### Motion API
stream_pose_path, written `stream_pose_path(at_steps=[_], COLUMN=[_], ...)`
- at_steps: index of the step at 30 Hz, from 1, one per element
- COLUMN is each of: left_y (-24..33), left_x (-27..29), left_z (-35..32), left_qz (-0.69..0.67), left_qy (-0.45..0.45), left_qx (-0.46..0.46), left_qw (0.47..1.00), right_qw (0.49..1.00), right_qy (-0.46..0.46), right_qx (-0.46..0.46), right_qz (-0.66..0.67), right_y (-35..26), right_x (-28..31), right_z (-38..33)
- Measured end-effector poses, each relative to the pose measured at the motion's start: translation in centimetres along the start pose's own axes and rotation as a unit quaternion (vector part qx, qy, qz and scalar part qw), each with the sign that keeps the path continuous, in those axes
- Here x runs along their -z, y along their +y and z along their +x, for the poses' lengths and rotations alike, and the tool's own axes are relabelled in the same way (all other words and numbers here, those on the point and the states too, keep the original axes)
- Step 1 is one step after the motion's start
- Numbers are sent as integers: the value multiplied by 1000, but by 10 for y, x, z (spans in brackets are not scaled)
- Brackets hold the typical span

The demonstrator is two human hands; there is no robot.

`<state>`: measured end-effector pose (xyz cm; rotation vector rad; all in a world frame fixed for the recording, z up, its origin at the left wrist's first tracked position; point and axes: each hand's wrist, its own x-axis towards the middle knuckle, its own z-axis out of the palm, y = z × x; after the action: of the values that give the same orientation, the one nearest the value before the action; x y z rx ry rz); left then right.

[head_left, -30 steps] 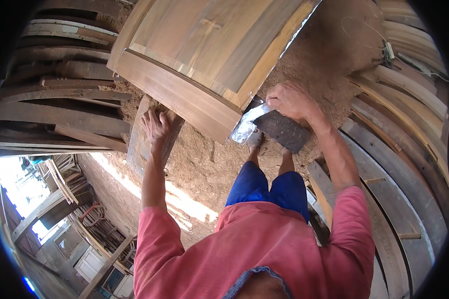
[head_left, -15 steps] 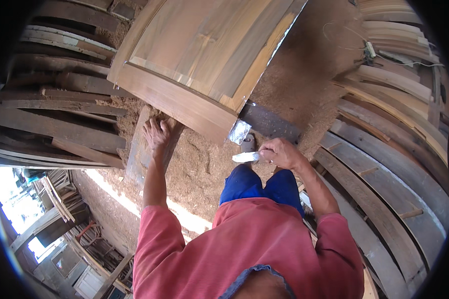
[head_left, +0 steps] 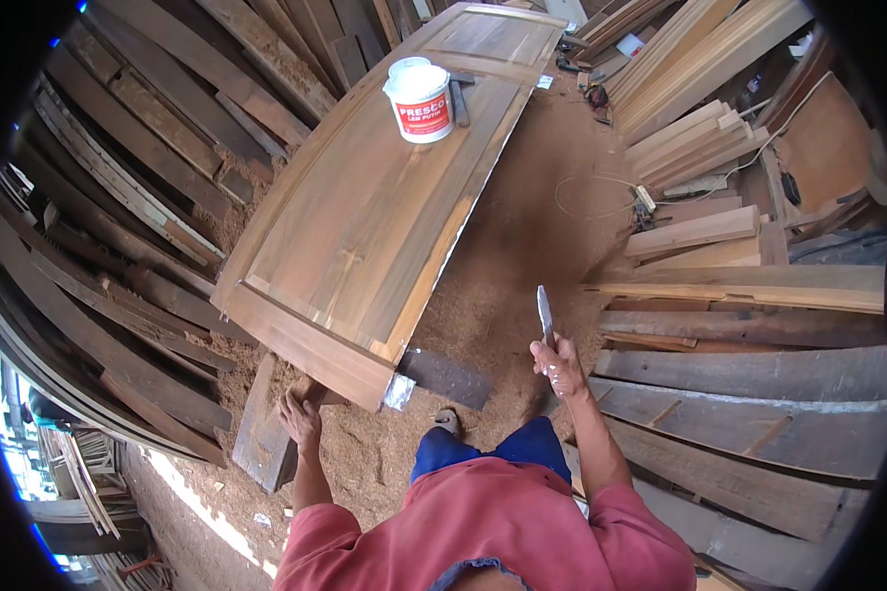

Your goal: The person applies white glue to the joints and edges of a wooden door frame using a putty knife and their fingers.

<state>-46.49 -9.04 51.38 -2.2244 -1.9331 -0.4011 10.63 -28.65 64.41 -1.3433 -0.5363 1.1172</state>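
Note:
My right hand (head_left: 560, 366) is closed around the handle of a putty knife (head_left: 545, 310), its narrow blade pointing up and smeared with white. It is held out to the right of a panelled wooden door (head_left: 355, 227), not touching it. A white smear runs along the door's right edge, and a shiny whitish patch (head_left: 399, 391) sits at its near right corner. Fingers apart, my left hand (head_left: 301, 419) rests at a wooden beam (head_left: 261, 428) under the door's near left end. On the door stand a white tub (head_left: 422, 103) with a red label and a hammer (head_left: 458, 103).
Stacked boards (head_left: 158, 325) line the left side, and more planks (head_left: 739, 369) lie on the right. A dark board (head_left: 448, 376) sticks out beneath the door. Sawdust covers the floor (head_left: 503, 266). A cable (head_left: 596, 197) with a white socket lies beyond to the right.
My right hand has moved away from the door's near corner, and the blade now points up instead of left. The view has shifted, bringing the tub and hammer into sight.

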Motion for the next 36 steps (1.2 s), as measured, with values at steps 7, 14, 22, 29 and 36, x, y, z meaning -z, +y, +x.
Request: stream_pose_path(at_steps=[7,14,22,29,36], left_y=[56,166,241,338,386], left_x=[4,19,24,-18,-73], left_z=[0,3,107,239,357], left_qz=[-39,-36,-97,-174,-194], left_qy=[-115,-2,23,-25,-65], left_qx=[498,459,312,351,291], left_qw=[859,888,945,920,934], right_qw=[994,990,992,991,953], right_qy=[95,132,95,116,200], right_qx=[3,21,76,22,-133], right_qz=[-50,-50,-18,65,182], right_y=[-38,-99,-143,-146,-135], right_x=[144,231,200,210,208], right_z=[10,52,163,264,361])
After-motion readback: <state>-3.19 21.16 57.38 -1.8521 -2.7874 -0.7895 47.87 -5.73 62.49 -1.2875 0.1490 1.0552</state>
